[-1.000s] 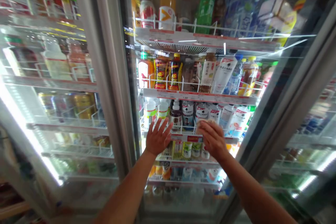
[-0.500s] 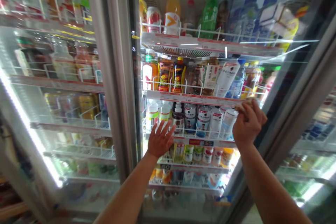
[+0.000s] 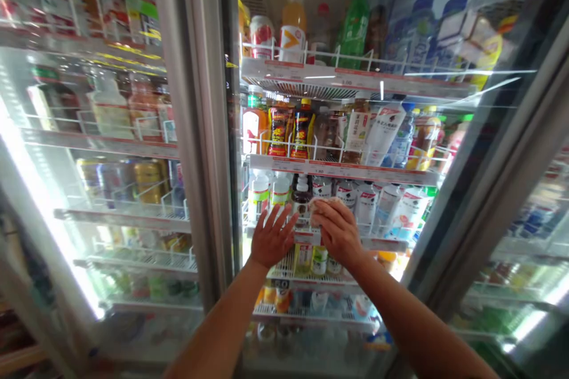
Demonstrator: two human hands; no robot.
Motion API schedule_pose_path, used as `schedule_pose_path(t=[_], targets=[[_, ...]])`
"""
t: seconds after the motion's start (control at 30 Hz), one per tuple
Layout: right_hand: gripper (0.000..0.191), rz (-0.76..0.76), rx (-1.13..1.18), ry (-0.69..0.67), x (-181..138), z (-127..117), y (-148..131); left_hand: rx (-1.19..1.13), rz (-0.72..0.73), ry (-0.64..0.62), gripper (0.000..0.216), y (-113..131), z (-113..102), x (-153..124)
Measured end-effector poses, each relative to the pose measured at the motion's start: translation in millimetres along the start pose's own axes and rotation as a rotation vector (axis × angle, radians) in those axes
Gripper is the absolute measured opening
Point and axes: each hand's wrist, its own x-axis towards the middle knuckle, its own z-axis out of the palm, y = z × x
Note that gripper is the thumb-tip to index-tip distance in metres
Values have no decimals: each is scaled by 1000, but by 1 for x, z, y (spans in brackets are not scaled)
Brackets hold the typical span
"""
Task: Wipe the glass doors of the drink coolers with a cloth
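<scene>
In the head view, a glass door [image 3: 338,331] of a drinks fridge stands in front of me, with bottles and cans behind it. My left hand [image 3: 272,240] lies against the glass with its fingers spread and nothing in it. Just to its right, my right hand [image 3: 340,228] presses a crumpled, pale cloth [image 3: 317,208] to the glass. The fingers are bent over the cloth, and only its edge shows beyond them. Behind the hands, through the glass, are a dark bottle [image 3: 301,196] and several white-labelled bottles [image 3: 367,201].
A metal door frame [image 3: 195,130] runs upright on the left, with another slanted frame [image 3: 471,254] on the right. Further shelves of drinks show behind the left glass [image 3: 111,189]. Inside, wire-fronted shelves hold a green bottle [image 3: 354,26] and an orange juice bottle [image 3: 293,21].
My right hand has swept left and slightly down across the glass with the cloth, from the right side to beside my left hand. The left hand has stayed in place.
</scene>
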Motion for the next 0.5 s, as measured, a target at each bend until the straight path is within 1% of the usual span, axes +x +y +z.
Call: schedule_pose_path(t=[0.07,0.17,0.23,0.3,0.33,0.4,0.47,0.5], targets=[[40,15,17,-29,-2,2,-3,-14,-1,6,60,1,-2,0],[47,-43,52,-158,-17,11,-17,-83,-19,55,68,12,-7,2],[49,-113,94,-211,-28,15,-24,-171,49,59,69,28,-8,4],[48,-140,141,-212,-36,13,-24,-252,153,-8,63,45,-7,8],[48,-149,160,-210,-38,9,-20,-273,183,-50,60,53,-5,11],[48,-145,139,-190,-42,-5,-5,-252,164,-108,57,63,-1,14],[54,-73,-20,-107,-50,-23,18,-182,120,-120,53,67,2,10],[58,1,-146,-42,-56,-31,32,-149,112,-128,52,68,3,3]])
